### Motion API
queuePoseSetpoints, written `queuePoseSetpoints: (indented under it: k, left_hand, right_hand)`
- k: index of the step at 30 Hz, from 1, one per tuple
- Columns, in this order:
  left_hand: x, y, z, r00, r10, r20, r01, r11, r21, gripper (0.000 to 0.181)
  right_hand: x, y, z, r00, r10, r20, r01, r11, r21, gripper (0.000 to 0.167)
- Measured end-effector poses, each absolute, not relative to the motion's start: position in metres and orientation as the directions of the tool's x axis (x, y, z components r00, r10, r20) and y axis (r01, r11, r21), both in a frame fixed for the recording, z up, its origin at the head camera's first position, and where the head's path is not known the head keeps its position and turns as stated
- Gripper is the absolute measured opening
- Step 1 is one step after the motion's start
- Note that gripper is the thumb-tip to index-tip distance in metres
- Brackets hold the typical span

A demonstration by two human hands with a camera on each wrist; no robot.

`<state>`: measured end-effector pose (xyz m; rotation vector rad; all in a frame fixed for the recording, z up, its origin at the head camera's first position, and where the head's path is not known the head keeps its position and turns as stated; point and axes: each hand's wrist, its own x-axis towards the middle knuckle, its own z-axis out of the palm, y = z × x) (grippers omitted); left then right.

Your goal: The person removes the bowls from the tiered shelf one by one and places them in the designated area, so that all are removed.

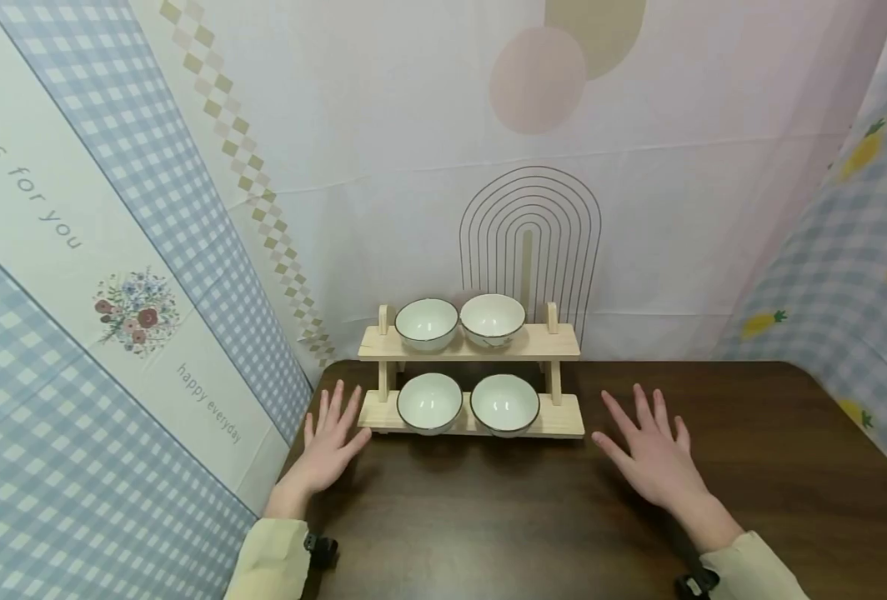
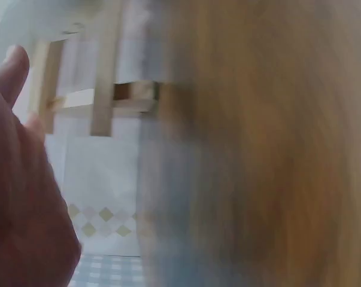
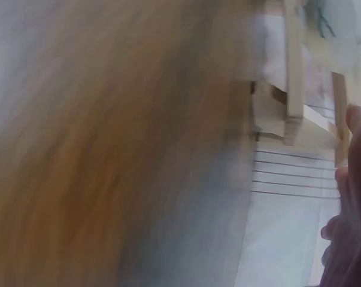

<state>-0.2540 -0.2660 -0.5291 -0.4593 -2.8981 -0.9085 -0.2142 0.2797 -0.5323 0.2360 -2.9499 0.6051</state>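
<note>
A two-tier light wooden rack (image 1: 473,425) stands at the back of the table. On its upper shelf are two white dark-rimmed bowls, left (image 1: 427,323) and right (image 1: 493,319); its lower shelf bears two similar bowls, left (image 1: 430,403) and right (image 1: 505,404). My left hand (image 1: 327,450), fingers spread, is just left of the rack and holds nothing. To the rack's right, my right hand (image 1: 655,458) is spread and empty too. Both wrist views are blurred, showing the left hand (image 2: 24,197) and right hand (image 3: 354,197) beside the rack's ends.
The dark brown table (image 1: 488,517) reaches back to a pale patterned cloth (image 1: 383,233). A blue checked cloth (image 1: 113,450) hangs close along the left side, and another checked cloth (image 1: 811,333) hangs at the right. Each wrist wears a black strapped device.
</note>
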Motion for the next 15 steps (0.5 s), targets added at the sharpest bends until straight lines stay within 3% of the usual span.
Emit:
queuePoseSetpoints:
  k: [4,9,12,15]
  left_hand:
    - [-0.259,-0.262,-0.528,-0.979,0.107,0.172,0.200,0.634,0.747,0.078]
    - [-0.265,-0.252,-0.532,-0.993,-0.080,0.082,0.041,0.420,0.906,0.074]
    - [-0.266,-0.246,-0.536,-0.989,-0.144,0.033,-0.012,0.306,0.952,0.068]
    - [-0.266,-0.241,-0.541,-0.984,-0.176,0.010,-0.031,0.230,0.973,0.061]
  right_hand:
    - [-0.220,0.268,-0.524,-0.971,-0.051,0.233,-0.171,0.828,-0.534,0.075]
    - [-0.227,0.241,-0.517,-0.934,0.074,0.351,-0.211,0.678,-0.704,0.060]
    - [-0.232,0.223,-0.513,-0.934,0.132,0.333,-0.198,0.585,-0.787,0.053]
    - [-0.236,0.207,-0.509,-0.960,0.145,0.238,-0.136,0.503,-0.854,0.053]
